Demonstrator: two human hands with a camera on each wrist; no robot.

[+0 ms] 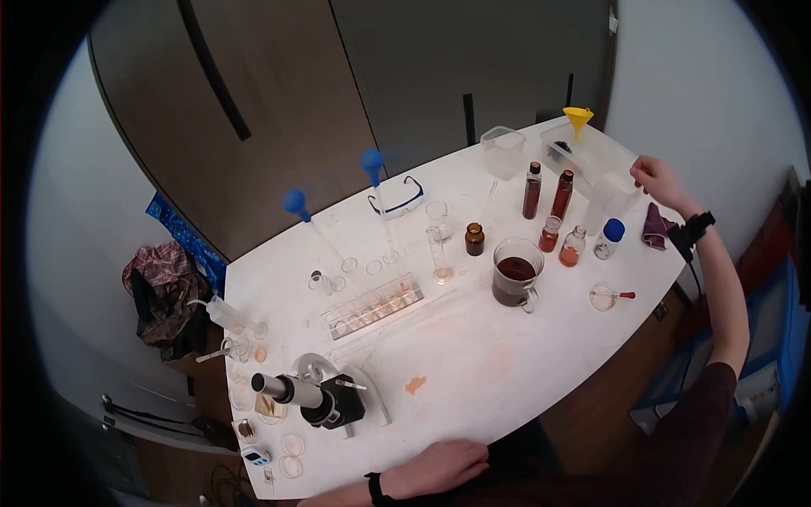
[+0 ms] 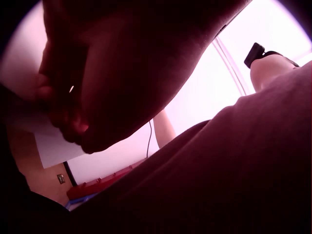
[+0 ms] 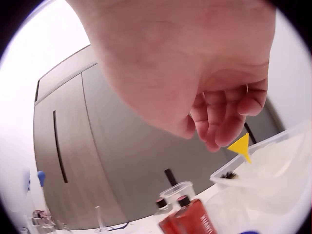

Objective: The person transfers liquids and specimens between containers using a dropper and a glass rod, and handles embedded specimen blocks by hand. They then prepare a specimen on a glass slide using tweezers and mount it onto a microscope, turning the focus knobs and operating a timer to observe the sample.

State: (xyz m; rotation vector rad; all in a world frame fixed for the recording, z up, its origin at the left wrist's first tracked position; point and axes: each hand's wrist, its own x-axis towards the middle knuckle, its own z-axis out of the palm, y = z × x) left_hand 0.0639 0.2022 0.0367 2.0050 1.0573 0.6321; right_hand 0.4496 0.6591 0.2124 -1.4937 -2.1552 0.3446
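Observation:
My right hand (image 1: 661, 183) is raised at the right side, near the outer end of a clear plastic bin (image 1: 621, 150). Its fingers (image 3: 225, 117) are loosely bent and nothing shows between them. Beyond the fingertips, a yellow funnel (image 3: 241, 147) appears at the bin, mouth up and stem down; the hand is apart from it. Inside the bin lies a dark bristly thing (image 1: 559, 150). A purple cloth (image 1: 655, 228) lies below the right wrist. My left hand (image 1: 441, 466) rests at the table's front edge, fingers relaxed, holding nothing; the left wrist view is dark.
Two tall red bottles (image 1: 531, 191), small bottles (image 1: 572, 247) and a blue-capped bottle (image 1: 609, 240) stand near a jug of dark liquid (image 1: 513, 283). A microscope (image 1: 325, 401), test-tube rack (image 1: 374, 306), measuring cylinder (image 1: 438, 253), blue-bulbed pipettes (image 1: 372, 169) and safety glasses (image 1: 397, 203) occupy the table's left and middle.

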